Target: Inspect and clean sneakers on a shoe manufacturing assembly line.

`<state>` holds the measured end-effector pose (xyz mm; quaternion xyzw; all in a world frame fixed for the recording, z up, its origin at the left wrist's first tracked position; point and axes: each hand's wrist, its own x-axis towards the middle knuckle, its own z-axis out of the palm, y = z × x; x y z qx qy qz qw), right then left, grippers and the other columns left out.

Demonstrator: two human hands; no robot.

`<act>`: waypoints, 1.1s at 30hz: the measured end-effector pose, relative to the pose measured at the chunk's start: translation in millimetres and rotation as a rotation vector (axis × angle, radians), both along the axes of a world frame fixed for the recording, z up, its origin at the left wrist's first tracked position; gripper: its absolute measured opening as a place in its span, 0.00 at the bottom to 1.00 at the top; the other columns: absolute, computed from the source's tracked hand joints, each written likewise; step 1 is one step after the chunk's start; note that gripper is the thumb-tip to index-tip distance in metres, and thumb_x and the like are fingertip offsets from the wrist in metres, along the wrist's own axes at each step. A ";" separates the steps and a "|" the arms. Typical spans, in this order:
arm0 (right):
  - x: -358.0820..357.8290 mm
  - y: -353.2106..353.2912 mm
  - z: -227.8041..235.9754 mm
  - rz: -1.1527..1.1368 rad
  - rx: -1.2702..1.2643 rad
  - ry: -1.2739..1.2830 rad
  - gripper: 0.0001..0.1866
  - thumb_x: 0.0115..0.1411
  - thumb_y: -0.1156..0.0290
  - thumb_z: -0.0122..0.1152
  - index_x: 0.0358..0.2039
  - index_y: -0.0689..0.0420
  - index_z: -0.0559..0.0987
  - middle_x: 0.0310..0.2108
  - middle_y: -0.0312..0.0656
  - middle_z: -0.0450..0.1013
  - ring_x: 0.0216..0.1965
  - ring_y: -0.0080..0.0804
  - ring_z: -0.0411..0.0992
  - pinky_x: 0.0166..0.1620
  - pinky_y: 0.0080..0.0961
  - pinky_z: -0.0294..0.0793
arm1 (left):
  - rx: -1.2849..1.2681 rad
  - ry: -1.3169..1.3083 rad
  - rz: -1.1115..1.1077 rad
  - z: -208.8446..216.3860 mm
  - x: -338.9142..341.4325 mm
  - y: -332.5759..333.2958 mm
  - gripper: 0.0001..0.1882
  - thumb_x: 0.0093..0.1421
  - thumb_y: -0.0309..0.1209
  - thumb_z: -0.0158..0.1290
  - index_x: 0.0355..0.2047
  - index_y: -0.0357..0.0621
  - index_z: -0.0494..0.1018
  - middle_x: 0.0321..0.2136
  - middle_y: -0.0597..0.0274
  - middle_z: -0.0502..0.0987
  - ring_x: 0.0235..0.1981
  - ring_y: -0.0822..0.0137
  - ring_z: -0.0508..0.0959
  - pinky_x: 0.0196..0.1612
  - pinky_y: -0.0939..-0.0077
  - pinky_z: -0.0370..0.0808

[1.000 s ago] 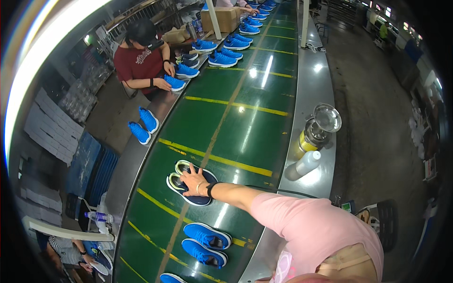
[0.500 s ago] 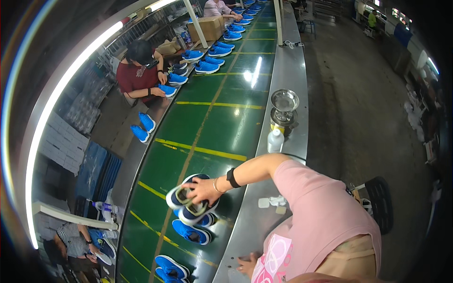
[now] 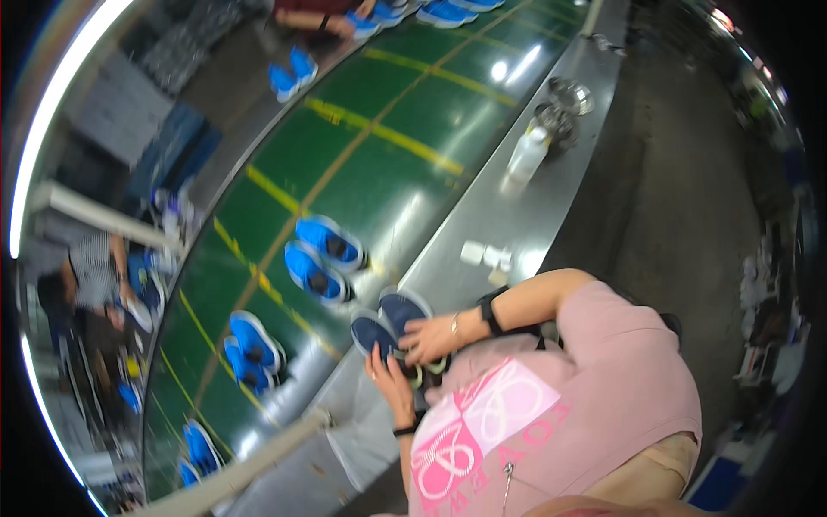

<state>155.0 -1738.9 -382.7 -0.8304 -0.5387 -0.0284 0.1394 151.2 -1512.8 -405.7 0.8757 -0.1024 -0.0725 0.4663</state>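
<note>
A pair of navy shoes (image 3: 373,332) with pale sole edges is held close to my body, over the near metal ledge. My right hand (image 3: 429,339), wearing a bracelet and a black wristband, grips the shoes from the right. Against their lower left side, my left hand (image 3: 392,381) has its fingers closed on the pair. Pale greenish shoe openings show below the fingers, partly covered by my hands. On the green conveyor belt (image 3: 345,172), just beyond, sits a pair of bright blue shoes (image 3: 326,257).
More blue shoes (image 3: 252,349) rest on the belt to the left. A white bottle (image 3: 528,153) and metal dishes (image 3: 558,116) stand on the steel ledge (image 3: 482,220), near small white pads (image 3: 485,256). A pale bar (image 3: 250,457) crosses the lower left. Co-workers (image 3: 96,276) sit across the belt.
My right hand has brought the dark pair off the belt toward my body. My left hand has risen from the ledge to take hold of it too. The view has shifted.
</note>
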 end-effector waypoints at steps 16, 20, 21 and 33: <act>-80.4 7.0 -38.0 -1.225 0.817 1.003 0.43 0.52 0.72 0.68 0.66 0.49 0.56 0.48 0.51 0.68 0.40 0.38 0.71 0.44 0.30 0.73 | -0.105 0.132 -0.020 -24.2 -1.2 18.3 0.50 0.49 0.26 0.66 0.68 0.45 0.50 0.58 0.46 0.57 0.53 0.56 0.71 0.51 0.66 0.75; -77.2 4.7 -56.4 -1.302 0.742 0.995 0.42 0.52 0.75 0.65 0.66 0.49 0.57 0.47 0.49 0.69 0.45 0.36 0.73 0.45 0.28 0.73 | -0.147 0.294 0.103 -40.7 2.8 11.2 0.45 0.50 0.24 0.63 0.67 0.41 0.53 0.50 0.46 0.70 0.49 0.54 0.73 0.54 0.64 0.70; -76.4 2.0 -59.0 -1.312 0.733 1.005 0.42 0.52 0.75 0.65 0.66 0.49 0.57 0.47 0.49 0.69 0.45 0.36 0.73 0.45 0.28 0.73 | -0.124 0.282 0.099 -41.5 4.9 11.3 0.45 0.50 0.24 0.63 0.67 0.41 0.53 0.50 0.46 0.70 0.49 0.54 0.73 0.54 0.64 0.70; -60.9 -47.8 -25.1 -0.743 1.759 1.908 0.20 0.63 0.71 0.60 0.56 0.58 0.73 0.50 0.39 0.76 0.48 0.28 0.77 0.51 0.28 0.77 | -0.900 0.812 0.247 23.4 -2.1 4.5 0.16 0.60 0.21 0.53 0.49 0.33 0.74 0.45 0.54 0.80 0.41 0.64 0.81 0.43 0.73 0.78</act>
